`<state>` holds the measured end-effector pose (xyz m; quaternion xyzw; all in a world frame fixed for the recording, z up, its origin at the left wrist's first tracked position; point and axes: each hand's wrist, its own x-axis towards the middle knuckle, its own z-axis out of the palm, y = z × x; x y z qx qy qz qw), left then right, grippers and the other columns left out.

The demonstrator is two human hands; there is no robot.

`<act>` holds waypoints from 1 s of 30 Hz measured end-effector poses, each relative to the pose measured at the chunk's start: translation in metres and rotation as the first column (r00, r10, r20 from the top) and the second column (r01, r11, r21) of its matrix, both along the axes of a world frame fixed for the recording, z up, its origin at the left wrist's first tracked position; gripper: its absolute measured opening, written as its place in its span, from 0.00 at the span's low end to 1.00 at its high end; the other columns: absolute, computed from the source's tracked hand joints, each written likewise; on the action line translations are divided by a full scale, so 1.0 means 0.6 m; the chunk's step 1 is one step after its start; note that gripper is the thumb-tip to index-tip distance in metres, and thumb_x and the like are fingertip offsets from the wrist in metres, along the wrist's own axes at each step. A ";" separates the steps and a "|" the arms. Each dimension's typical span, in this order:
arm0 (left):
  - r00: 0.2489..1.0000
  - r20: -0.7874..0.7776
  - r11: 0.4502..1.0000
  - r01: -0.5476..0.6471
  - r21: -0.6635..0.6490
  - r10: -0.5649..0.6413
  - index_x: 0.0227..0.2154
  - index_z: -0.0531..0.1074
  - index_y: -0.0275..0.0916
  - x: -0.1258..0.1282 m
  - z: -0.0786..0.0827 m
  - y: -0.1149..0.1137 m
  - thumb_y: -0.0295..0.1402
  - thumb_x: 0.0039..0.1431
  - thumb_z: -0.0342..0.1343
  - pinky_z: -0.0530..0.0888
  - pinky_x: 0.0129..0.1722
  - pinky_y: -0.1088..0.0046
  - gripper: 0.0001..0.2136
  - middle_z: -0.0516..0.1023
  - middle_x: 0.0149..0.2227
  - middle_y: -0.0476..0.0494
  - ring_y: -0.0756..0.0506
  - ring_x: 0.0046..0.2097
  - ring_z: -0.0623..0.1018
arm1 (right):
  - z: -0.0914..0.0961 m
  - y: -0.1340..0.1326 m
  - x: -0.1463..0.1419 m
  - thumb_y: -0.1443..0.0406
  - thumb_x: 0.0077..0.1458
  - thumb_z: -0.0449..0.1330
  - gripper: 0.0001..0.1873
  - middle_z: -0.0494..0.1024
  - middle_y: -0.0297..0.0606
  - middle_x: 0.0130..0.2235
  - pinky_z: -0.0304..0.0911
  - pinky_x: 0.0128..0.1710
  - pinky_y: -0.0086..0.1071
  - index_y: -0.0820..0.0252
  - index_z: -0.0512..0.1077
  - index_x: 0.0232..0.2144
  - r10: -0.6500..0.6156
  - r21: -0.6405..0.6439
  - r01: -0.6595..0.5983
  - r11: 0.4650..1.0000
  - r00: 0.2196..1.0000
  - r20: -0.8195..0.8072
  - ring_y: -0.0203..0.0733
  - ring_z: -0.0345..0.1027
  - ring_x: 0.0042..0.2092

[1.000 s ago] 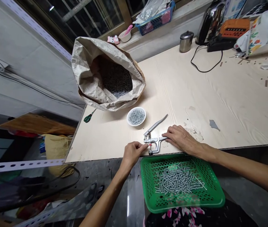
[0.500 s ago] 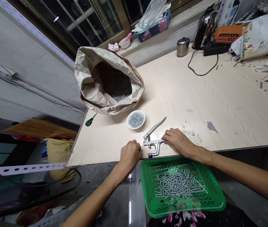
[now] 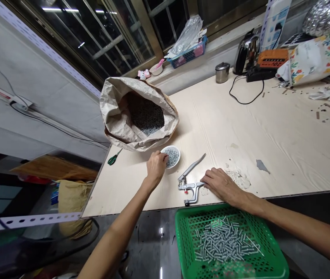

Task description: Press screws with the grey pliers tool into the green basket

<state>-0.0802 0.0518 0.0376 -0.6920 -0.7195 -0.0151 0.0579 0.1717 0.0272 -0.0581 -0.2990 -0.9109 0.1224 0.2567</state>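
My left hand is at the left rim of a small white bowl, its fingertips pinched over the small silvery metal pieces inside. Whether a piece is between those fingers I cannot make out. My right hand is closed around the handle end of silver hand pliers, the kind used for pressing snaps. The pliers lie near the table's front edge, their other handle swung up and away, with a spring and a red tip at the jaw. Below the edge, a green plastic basket holds many small metal screw-like pieces.
A large paper-lined sack of dark metal pieces stands behind the bowl. Green-handled scissors lie at the table's left edge. A metal canister, a kettle and a black cable are at the back right.
My left hand has moved from beside the pliers' jaw up and away to the bowl. My right hand has stayed on the pliers. The whole view has shifted slightly.
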 end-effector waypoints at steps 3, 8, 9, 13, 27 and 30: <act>0.990 -0.095 0.994 0.098 -0.054 -0.103 0.38 0.74 0.40 0.003 -0.022 0.021 0.27 0.61 0.48 0.69 0.33 0.70 0.10 0.73 0.40 0.39 0.41 0.44 0.69 | -0.001 0.000 -0.001 0.68 0.60 0.53 0.07 0.72 0.37 0.33 0.50 0.35 0.34 0.58 0.71 0.33 -0.011 0.002 0.011 1.000 1.000 -0.001 0.41 0.60 0.36; 0.948 -0.168 0.956 0.243 -0.166 -0.270 0.40 0.71 0.38 0.002 -0.029 0.032 0.22 0.61 0.46 0.69 0.36 0.69 0.11 0.72 0.42 0.38 0.41 0.46 0.67 | -0.001 -0.001 -0.003 0.69 0.60 0.53 0.07 0.71 0.37 0.33 0.50 0.35 0.34 0.58 0.71 0.33 -0.021 0.001 0.021 1.000 1.000 -0.016 0.41 0.60 0.36; 0.941 -0.175 0.950 0.258 -0.179 -0.288 0.40 0.70 0.38 0.001 -0.028 0.034 0.21 0.61 0.46 0.69 0.36 0.69 0.11 0.72 0.42 0.38 0.41 0.46 0.67 | -0.001 -0.001 -0.003 0.69 0.60 0.53 0.07 0.71 0.37 0.33 0.50 0.35 0.34 0.58 0.71 0.33 -0.023 0.003 0.024 1.000 1.000 -0.017 0.41 0.60 0.35; 0.913 -0.190 0.924 0.322 -0.205 -0.360 0.39 0.69 0.38 -0.001 -0.029 0.039 0.16 0.56 0.45 0.70 0.39 0.68 0.14 0.72 0.42 0.39 0.42 0.45 0.68 | 0.000 -0.001 -0.003 0.69 0.59 0.53 0.06 0.71 0.37 0.33 0.51 0.35 0.34 0.58 0.71 0.33 -0.028 0.006 0.028 1.000 1.000 -0.010 0.41 0.60 0.35; 0.772 0.633 0.995 -0.094 0.023 0.059 0.38 0.74 0.35 0.028 -0.009 -0.042 0.34 0.57 0.52 0.72 0.37 0.68 0.10 0.75 0.37 0.41 0.45 0.37 0.74 | 0.007 -0.001 -0.001 0.69 0.61 0.52 0.08 0.71 0.37 0.33 0.50 0.36 0.35 0.60 0.70 0.32 -0.015 0.048 0.013 0.999 0.999 0.050 0.41 0.59 0.36; 0.429 0.838 0.940 -0.187 -0.285 0.339 0.31 0.75 0.34 0.047 -0.009 -0.103 0.40 0.49 0.60 0.70 0.28 0.72 0.13 0.75 0.27 0.46 0.49 0.27 0.72 | 0.018 -0.005 0.003 0.71 0.63 0.48 0.11 0.71 0.37 0.32 0.50 0.37 0.36 0.60 0.69 0.31 0.032 0.133 -0.044 0.990 0.995 0.096 0.41 0.58 0.35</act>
